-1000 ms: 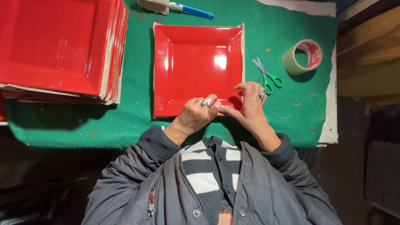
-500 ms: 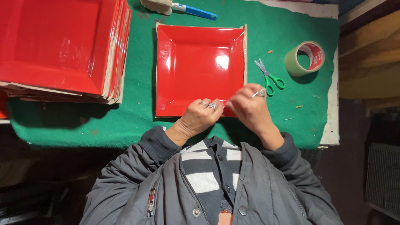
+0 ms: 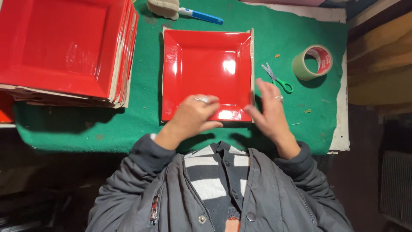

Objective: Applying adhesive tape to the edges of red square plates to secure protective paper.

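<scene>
Head view: square red plate (image 3: 206,71) lies flat on green tabletop (image 3: 274,34), landmark, square to person's chest so its near edge is within reach. Left hand (image 3: 194,117) rests on plate's near edge, fingers curled, grip loosely closed, holding nothing that shows. Right hand (image 3: 268,112) hovers just off plate's near right corner, fingers spread, grip open, empty. Green-handled scissors (image 3: 277,77) right of plate; tape roll (image 3: 312,62) further right; stack of red plates (image 3: 64,47) left of plate; blue-handled tool (image 3: 189,10) beyond far edge.
</scene>
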